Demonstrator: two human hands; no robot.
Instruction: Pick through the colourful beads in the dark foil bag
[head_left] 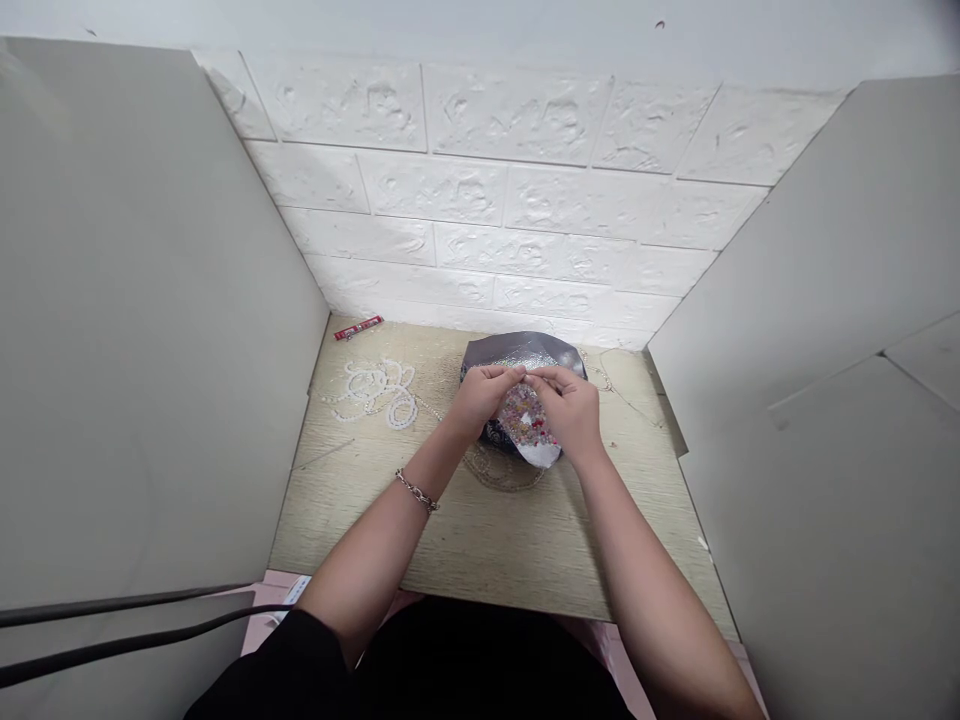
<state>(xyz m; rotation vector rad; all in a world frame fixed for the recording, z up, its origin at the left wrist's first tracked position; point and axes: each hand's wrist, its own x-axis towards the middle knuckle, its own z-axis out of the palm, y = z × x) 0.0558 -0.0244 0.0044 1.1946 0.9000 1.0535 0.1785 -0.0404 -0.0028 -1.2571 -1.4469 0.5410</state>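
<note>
In the middle of the tabletop, both my hands meet with fingers pinched at the upper edge of a small bag (534, 432) that looks filled with colourful beads. My left hand (484, 393) grips it from the left, and my right hand (570, 405) from the right, fingertips almost touching. The bag hangs below the fingers, its lower corner pale. Behind and under it sits a dark patterned pouch (521, 348) with a silvery inside, partly hidden by my hands. Strands of pale beads (506, 480) lie on the table just in front of the pouch.
White bead strings (380, 392) lie coiled on the left of the wooden table (495, 550). A narrow red packet (358, 327) rests at the back left. Thin strands (606, 378) trail on the right. Grey panels (142, 300) flank both sides, with a white brick-pattern wall (465, 200) behind.
</note>
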